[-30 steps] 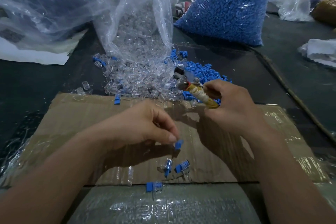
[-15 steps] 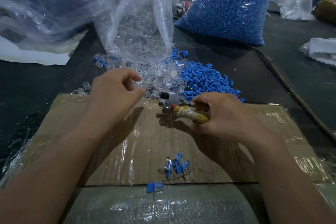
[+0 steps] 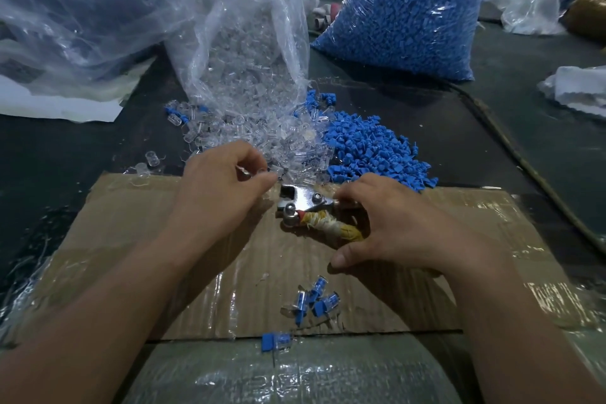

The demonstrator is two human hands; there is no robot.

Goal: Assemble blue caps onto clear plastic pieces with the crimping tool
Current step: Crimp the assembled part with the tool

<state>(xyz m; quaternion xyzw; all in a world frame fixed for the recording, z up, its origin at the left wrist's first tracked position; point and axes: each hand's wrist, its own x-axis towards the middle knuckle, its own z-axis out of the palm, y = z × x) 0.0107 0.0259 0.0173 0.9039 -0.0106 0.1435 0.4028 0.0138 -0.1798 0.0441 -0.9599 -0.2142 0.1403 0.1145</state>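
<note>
cardboard (image 3: 229,272): right hand (image 3: 403,226) grips crimping tool (image 3: 303,203)

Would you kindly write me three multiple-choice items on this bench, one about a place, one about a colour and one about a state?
1. Where does the crimping tool lie?
A on the cardboard
B inside a bag
C on the blue pile

2. What colour is the loose pile of caps?
A red
B blue
C yellow

3. How is the bag of clear pieces?
A tied shut
B lying open, spilling its contents
C folded flat

Answers:
1 A, the tool rests on the cardboard under the right hand.
2 B, the caps heaped behind the tool are blue.
3 B, clear pieces fan out of its mouth.
</note>
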